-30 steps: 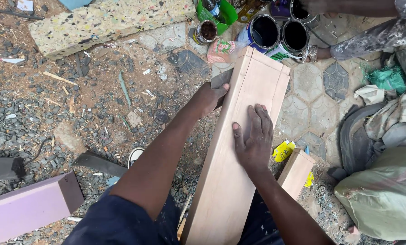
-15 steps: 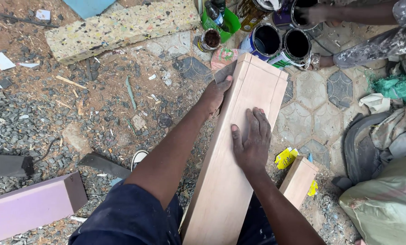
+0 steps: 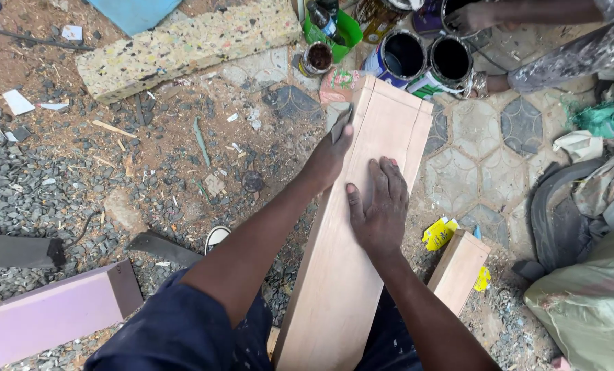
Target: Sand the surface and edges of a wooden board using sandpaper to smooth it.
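A long pale wooden board (image 3: 362, 227) with a raised border runs from my lap toward the paint tins. My left hand (image 3: 331, 154) grips a small grey piece of sandpaper (image 3: 341, 122) and presses it against the board's left edge, near the far end. My right hand (image 3: 379, 206) lies flat on the board's face with fingers spread, holding it down.
Open paint tins (image 3: 404, 55) (image 3: 451, 58) stand past the board's far end, where another person's hand (image 3: 468, 17) reaches. A foam block (image 3: 183, 45) lies top left, a purple-painted plank (image 3: 46, 316) bottom left, a small wooden piece (image 3: 461, 268) and cloth bags (image 3: 588, 302) to the right.
My left hand has slid slightly back along the board's left edge with the sandpaper. My right hand stays flat in the same place.
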